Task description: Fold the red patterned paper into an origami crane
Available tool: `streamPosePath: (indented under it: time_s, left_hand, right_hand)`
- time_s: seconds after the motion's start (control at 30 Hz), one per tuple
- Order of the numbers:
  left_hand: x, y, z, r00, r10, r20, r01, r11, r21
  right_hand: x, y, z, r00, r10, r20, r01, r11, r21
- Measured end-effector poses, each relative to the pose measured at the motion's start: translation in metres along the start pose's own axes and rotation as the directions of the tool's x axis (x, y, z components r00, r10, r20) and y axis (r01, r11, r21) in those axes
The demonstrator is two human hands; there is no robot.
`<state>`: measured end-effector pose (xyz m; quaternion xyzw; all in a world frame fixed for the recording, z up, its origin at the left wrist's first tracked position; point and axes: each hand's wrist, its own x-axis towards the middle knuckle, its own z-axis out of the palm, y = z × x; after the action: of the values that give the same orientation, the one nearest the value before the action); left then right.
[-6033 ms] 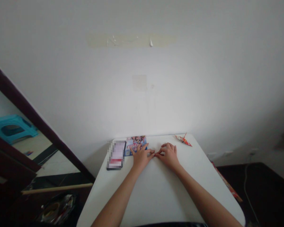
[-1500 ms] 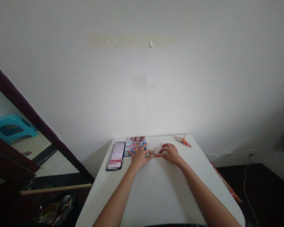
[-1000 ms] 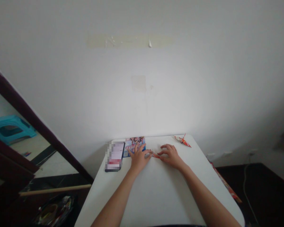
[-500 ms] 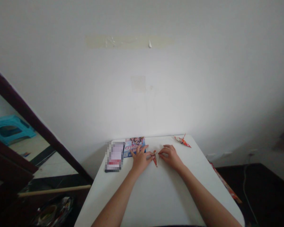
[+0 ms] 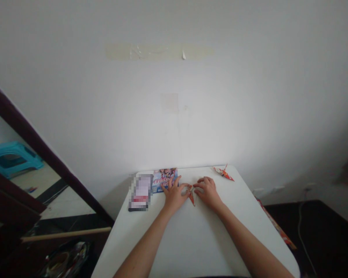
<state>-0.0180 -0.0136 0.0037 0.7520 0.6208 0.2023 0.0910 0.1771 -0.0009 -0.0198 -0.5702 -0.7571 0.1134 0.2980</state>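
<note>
Between my two hands is a small piece of folded paper [image 5: 192, 199], red-orange and white, with one narrow point toward me. My left hand [image 5: 175, 196] pinches its left side between thumb and index finger; the other fingers spread over a printed leaflet [image 5: 161, 178]. On the paper's right side, my right hand [image 5: 207, 192] closes thumb and fingertips at its upper edge. The fingers partly hide the paper. A finished-looking origami crane [image 5: 224, 173] in red, white and orange lies beyond my right hand at the table's far right corner.
A blurred-out phone [image 5: 141, 192] lies at the left edge of the white table [image 5: 188, 243]. The table's far edge meets a pale wall [image 5: 234, 96]. Left of the table, a wooden stick [image 5: 66, 234] and a blue plastic stool [image 5: 16, 158] show, with a dark bag [image 5: 65, 258] below.
The folded paper has shifted slightly to the right and turned a little. Both hands stay at it, the left a touch further right and the right a touch further left.
</note>
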Motion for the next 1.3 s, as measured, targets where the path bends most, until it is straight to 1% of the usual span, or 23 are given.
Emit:
streamPosePath:
  time_s: [0.1, 0.2, 0.43, 0.67, 0.87, 1.03, 1.13, 1.3]
  left_hand:
    - [0.0012, -0.0011, 0.0018, 1.000, 0.004, 0.029, -0.004, 1.000, 0.009]
    - [0.0021, -0.0007, 0.0019, 0.999, 0.010, 0.036, -0.011, 1.000, 0.006]
    - [0.0028, 0.0021, 0.0005, 1.000, -0.006, 0.018, 0.006, 1.000, -0.015]
    - [0.0027, 0.0032, -0.0004, 1.000, -0.005, -0.025, 0.003, 0.998, -0.068]
    - [0.0032, 0.0022, 0.0031, 0.998, 0.005, -0.062, -0.010, 0.997, -0.083]
    - [0.0012, 0.0015, 0.0029, 0.998, 0.025, -0.061, -0.030, 0.996, -0.087]
    - [-0.0004, 0.0028, -0.0003, 0.997, 0.022, -0.069, -0.027, 0.997, -0.074]
    - [-0.0006, 0.0049, -0.0033, 0.999, 0.005, -0.033, -0.008, 0.997, -0.073]
  right_hand:
    - [0.0000, 0.0007, 0.0009, 1.000, -0.003, 0.004, 0.003, 1.000, 0.002]
    - [0.0005, 0.0009, 0.0017, 1.000, -0.008, 0.006, 0.008, 1.000, -0.008]
    - [0.0020, -0.0004, 0.0017, 1.000, 0.011, 0.010, -0.010, 1.000, -0.023]
    - [0.0023, -0.0003, 0.0034, 1.000, 0.017, -0.021, -0.016, 0.999, 0.030]
    - [0.0015, 0.0001, 0.0045, 1.000, 0.013, -0.026, -0.012, 0.999, 0.034]
    - [0.0003, 0.0006, 0.0046, 1.000, 0.002, -0.019, -0.002, 1.000, 0.029]
    - [0.0010, 0.0009, 0.0056, 0.999, 0.002, -0.036, -0.001, 0.999, 0.034]
    - [0.0021, 0.0002, 0.0053, 0.999, -0.008, -0.042, 0.010, 0.999, 0.046]
